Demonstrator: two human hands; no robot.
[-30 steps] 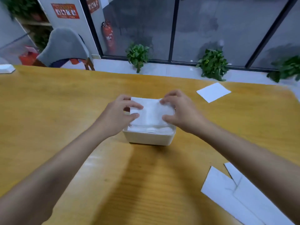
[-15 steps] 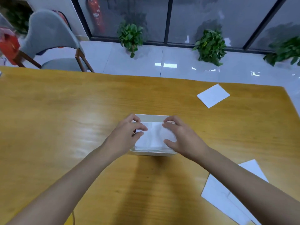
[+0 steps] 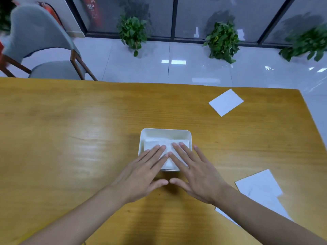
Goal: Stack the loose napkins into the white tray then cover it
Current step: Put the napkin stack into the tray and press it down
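We seem to be in an office or similar commercial building. Beyond the far edge of our broad wooden table (image 3: 70,138) lies a glossy pale tiled floor (image 3: 194,71), closed off by tall black-framed glass panels (image 3: 212,11) with leafy plants (image 3: 132,32) along their foot. A grey upholstered chair (image 3: 40,41) stands off the far left corner, and a red fire extinguisher (image 3: 92,13) beside the glass.

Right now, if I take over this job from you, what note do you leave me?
Left hand: open, fingers flat on the napkin stack in the white tray.
Right hand: the same, beside it. Neither has a grip on anything.
Done: some napkins lie in the tray.
Left: one loose napkin at the table's far right, more sheets by the right forearm, then the cover, which is not in view.
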